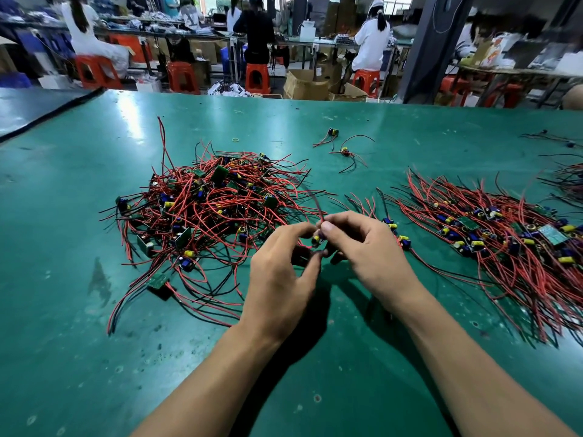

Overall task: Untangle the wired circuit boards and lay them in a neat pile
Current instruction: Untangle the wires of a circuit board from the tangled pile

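Observation:
A tangled heap of small green circuit boards with red and black wires [205, 212] lies left of centre on the green table [63, 310]. To the right, a combed pile of boards [492, 238] lies with its wires running the same way. Between the two, my left hand [280, 275] and my right hand [369, 247] meet above the table. Both pinch one small wired board [317, 239] with a yellow part; its blurred wires rise up and to the left. The fingers hide most of that board.
Two loose wired boards [332, 132] [345, 151] and a yellow rubber band [235, 140] lie farther back. More wire bundles [568, 178] sit at the right edge. Beyond the table's far edge, people sit on red stools among cardboard boxes.

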A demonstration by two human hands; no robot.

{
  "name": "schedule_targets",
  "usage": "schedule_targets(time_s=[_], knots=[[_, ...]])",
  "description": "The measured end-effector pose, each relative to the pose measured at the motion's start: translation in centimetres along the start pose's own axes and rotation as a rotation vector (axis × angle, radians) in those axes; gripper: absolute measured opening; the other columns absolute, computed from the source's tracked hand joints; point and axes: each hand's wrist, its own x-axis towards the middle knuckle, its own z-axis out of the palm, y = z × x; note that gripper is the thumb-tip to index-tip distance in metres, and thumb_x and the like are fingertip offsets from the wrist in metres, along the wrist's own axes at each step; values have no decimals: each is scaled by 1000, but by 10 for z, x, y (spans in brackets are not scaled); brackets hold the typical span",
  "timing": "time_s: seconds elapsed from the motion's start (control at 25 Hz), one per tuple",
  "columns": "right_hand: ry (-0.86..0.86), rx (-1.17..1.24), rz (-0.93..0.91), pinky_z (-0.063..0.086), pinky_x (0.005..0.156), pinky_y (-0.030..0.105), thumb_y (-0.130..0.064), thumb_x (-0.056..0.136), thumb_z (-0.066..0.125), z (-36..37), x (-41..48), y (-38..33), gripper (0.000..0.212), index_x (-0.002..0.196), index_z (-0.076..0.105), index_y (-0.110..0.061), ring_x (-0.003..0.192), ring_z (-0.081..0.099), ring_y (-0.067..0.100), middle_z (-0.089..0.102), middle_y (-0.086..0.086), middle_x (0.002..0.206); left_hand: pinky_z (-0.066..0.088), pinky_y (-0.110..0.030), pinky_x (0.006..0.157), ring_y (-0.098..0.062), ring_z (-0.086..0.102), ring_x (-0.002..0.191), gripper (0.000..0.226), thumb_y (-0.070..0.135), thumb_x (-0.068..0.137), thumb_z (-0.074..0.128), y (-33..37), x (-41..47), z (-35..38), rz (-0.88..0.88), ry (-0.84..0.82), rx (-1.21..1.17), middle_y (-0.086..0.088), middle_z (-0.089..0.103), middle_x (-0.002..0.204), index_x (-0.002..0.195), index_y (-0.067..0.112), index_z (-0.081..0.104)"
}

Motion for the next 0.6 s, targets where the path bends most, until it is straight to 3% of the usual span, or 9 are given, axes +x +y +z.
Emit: schedule_targets(time_s=[0.08,0.2,0.32,0.4,0.48,0.6], knots=[[109,141,56,52,57,20,-9,100,56,-1,2,-1,10,97,65,-13,65,65,11,73,3,87,49,-16,72,-10,62,72,18,2,80,75,2,-1,1,25,7,23,0,61,91,94,8,66],[192,374,162,47,55,22,-13,105,46,-6,7,-6,17,93,57,-18,65,64,12,76,2,92,43,-16,64,-6,55,63,7,10,83,74,4,-2,3,-28,-99,46,6,63,74,84,12,67],[4,495,220,48,57,22,-16,104,45,-9,6,-9,17,92,58,-18,70,65,12,77,8,100,52,-27,61,-10,59,55,9,14,93,65,1,1,4,-262,-171,-123,3,69,68,86,14,70],[-148,542,243,56,60,32,-17,101,49,-5,2,-7,17,92,64,-13,75,63,25,73,18,105,57,-37,56,-20,61,52,24,22,99,55,3,6,1,-553,-170,-469,-6,69,69,83,14,71],[-211,479,248,52,71,46,-18,100,52,-3,0,-2,18,99,67,-10,82,59,30,68,22,115,55,-32,50,-25,63,51,30,29,101,50,5,11,-2,-755,-171,-771,-11,68,70,88,13,72],[-204,418,233,56,76,42,-18,100,52,-3,2,3,21,106,66,-4,94,65,30,69,18,122,53,-24,48,-26,70,60,16,20,94,61,5,11,-3,-804,-205,-820,-12,73,80,97,6,69]])
